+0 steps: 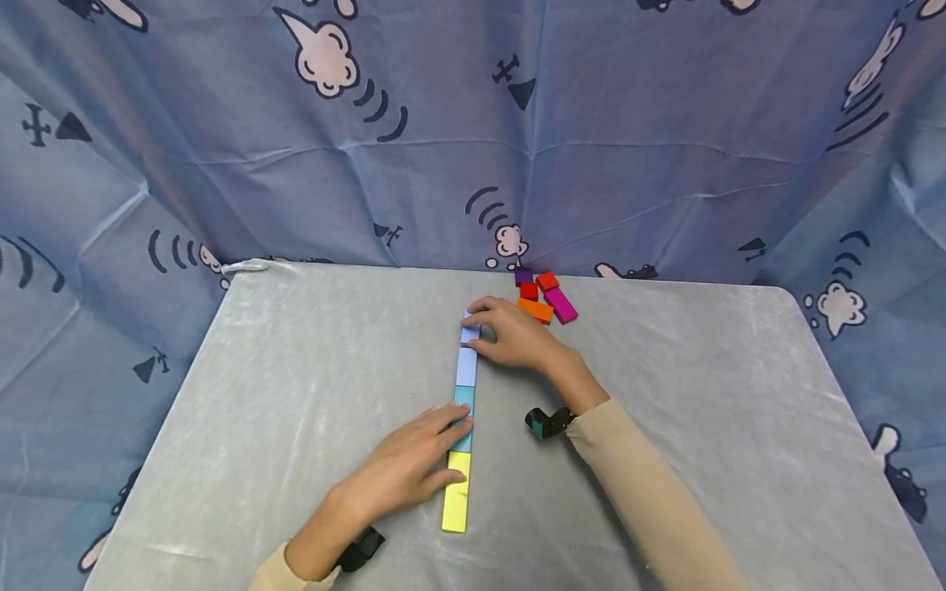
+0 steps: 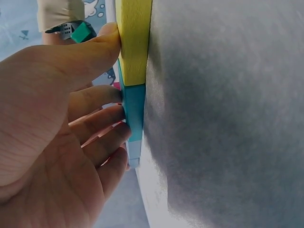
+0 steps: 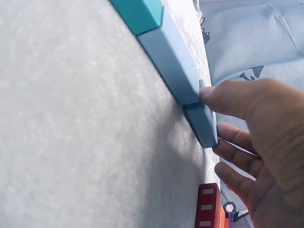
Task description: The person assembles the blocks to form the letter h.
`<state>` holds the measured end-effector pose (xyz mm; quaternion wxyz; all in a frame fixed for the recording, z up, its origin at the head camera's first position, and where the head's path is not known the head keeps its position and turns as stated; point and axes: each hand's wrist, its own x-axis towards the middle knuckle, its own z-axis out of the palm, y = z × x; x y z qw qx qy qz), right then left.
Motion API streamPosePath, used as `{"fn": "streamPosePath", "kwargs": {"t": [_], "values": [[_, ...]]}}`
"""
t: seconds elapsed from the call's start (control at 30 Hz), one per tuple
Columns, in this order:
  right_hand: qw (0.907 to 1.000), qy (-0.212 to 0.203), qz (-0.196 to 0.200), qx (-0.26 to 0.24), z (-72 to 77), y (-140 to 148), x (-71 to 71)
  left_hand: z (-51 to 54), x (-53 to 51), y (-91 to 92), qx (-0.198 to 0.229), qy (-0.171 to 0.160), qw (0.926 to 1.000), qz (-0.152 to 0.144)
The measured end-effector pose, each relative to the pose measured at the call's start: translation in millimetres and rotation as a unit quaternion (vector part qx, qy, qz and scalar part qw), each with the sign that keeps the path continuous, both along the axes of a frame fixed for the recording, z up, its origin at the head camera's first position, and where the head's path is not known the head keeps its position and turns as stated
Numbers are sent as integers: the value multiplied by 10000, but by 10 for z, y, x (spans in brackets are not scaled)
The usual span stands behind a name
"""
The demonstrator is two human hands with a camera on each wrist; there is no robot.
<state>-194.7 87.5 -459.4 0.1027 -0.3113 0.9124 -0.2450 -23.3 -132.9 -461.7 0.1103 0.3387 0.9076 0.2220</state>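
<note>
A straight row of blocks runs away from me: a yellow block (image 1: pixel 456 510) nearest, then a teal block (image 1: pixel 463 396), a light blue block (image 1: pixel 466 369) and a second light blue block (image 1: pixel 470 334) at the far end. With fingers extended, my left hand (image 1: pixel 406 460) rests on the row, its thumb on the yellow block and fingertips against the teal one. The far light blue block is pinched by my right hand (image 1: pixel 517 335); in the right wrist view its thumb touches one end and fingers the other. That block sits slightly askew against its neighbour.
Beyond the right hand lies a loose group: an orange block (image 1: pixel 535 310), a magenta block (image 1: pixel 562 305), two red blocks (image 1: pixel 548 281) and a dark purple block (image 1: pixel 523 277). A pale cloth covers the table (image 1: pixel 296 369). Blue patterned curtain (image 1: pixel 443 107) hangs behind it.
</note>
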Motion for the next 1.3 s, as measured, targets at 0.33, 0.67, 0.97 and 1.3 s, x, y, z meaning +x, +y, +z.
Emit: {"fn": "streamPosePath", "kwargs": {"t": [0.33,0.67,0.97,1.3], "values": [[10000,80,17,-38,-20,13,58,-26,1,-4,-3,159,9999,23],[9997,215,103,-42,-48,37,108,-24,-4,-7,-26,107,9999,19],[9991,364,213,-63,-84,75,118,0,-13,2,-64,103,9999,44],[9994,297,184,-37,-85,84,136,-12,-7,9,-53,14,10000,44]]}}
